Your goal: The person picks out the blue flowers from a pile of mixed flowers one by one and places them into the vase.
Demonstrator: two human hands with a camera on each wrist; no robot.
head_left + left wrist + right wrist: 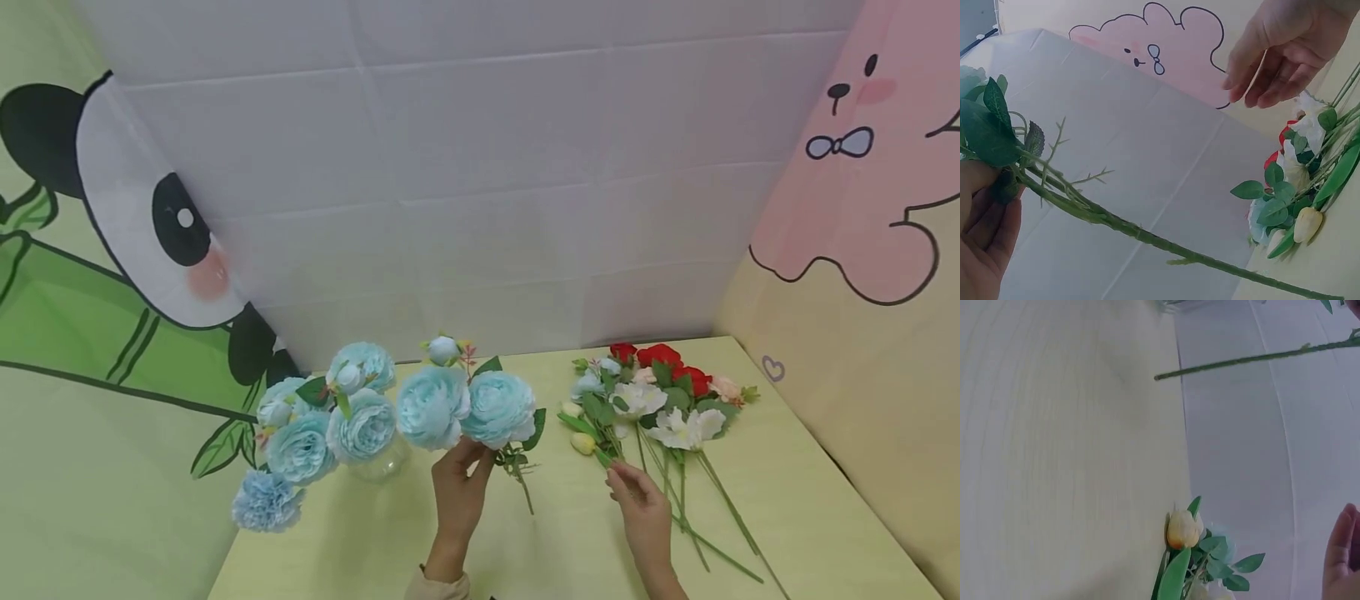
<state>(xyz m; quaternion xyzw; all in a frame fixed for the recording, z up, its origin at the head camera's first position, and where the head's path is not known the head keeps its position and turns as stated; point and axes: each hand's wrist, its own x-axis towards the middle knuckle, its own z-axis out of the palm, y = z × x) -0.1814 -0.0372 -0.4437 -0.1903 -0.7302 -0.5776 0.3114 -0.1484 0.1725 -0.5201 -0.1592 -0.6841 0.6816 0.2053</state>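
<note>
My left hand (459,487) grips a spray of pale blue artificial peonies (501,408) just under the blooms. Its green stem (1147,237) slants down to the right, with small bare twigs near the top. To the right, my right hand (642,512) holds nothing; its fingers are loosely bent near the yellow tulips (582,443), apart from the peony stem. Left of the held spray, more blue peonies (362,425) stand in a clear glass vase (381,465), mostly hidden by their blooms. A ruffled blue carnation (267,500) leans out at lower left.
A loose pile of artificial flowers lies on the right of the pale yellow table (570,550), with red roses (660,357), white blooms (686,429) and long stems (727,500) pointing toward me. A white cloth backdrop (480,208) rises behind the table, with printed cloth on both sides.
</note>
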